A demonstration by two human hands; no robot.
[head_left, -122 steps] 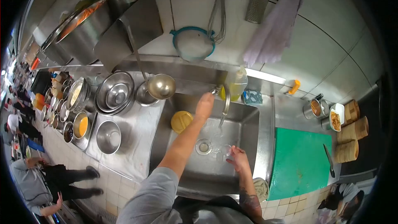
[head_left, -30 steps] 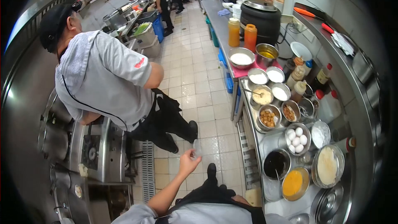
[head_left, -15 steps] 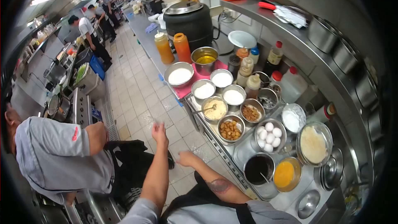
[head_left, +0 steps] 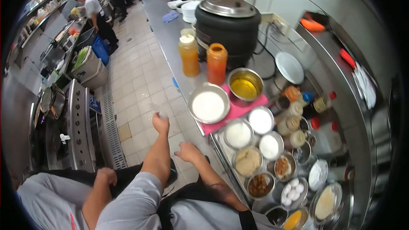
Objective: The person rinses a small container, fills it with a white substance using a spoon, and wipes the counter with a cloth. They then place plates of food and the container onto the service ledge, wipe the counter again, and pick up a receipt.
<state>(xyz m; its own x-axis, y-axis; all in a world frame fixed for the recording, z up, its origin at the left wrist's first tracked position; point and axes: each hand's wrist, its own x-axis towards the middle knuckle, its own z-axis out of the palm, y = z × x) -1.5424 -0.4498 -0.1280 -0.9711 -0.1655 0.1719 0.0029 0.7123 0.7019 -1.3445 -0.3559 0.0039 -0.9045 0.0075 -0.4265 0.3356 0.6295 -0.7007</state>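
Note:
My left hand (head_left: 160, 124) is raised over the tiled aisle, fingers curled in. A small blurred, translucent whitish thing (head_left: 158, 110) shows at its fingertips; its kind I cannot make out. Lower and to the right is my right hand (head_left: 189, 151), its fingers bent and closed, the palm hidden. Neither hand touches the counter. Nearest to them on the right stand a bowl of white powder or liquid (head_left: 207, 105) on a pink cloth (head_left: 250, 107), a pot of yellow oil (head_left: 243, 88), and small bowls, including one of tan paste (head_left: 248, 161) and one of brown cubes (head_left: 259, 185).
Two sauce bottles, one yellow-orange (head_left: 188, 57) and one orange-red (head_left: 216, 66), stand before a black soup kettle (head_left: 228, 30). Eggs (head_left: 293, 191) fill a bowl farther down. A co-worker (head_left: 51, 204) is close on my left, near the stove (head_left: 79, 123). Other people work farther along the aisle.
My view has swung, bringing the kettle and sauce bottles nearer. The co-worker on the left now sits lower in view. Both my hands stay over the aisle, slightly higher in view.

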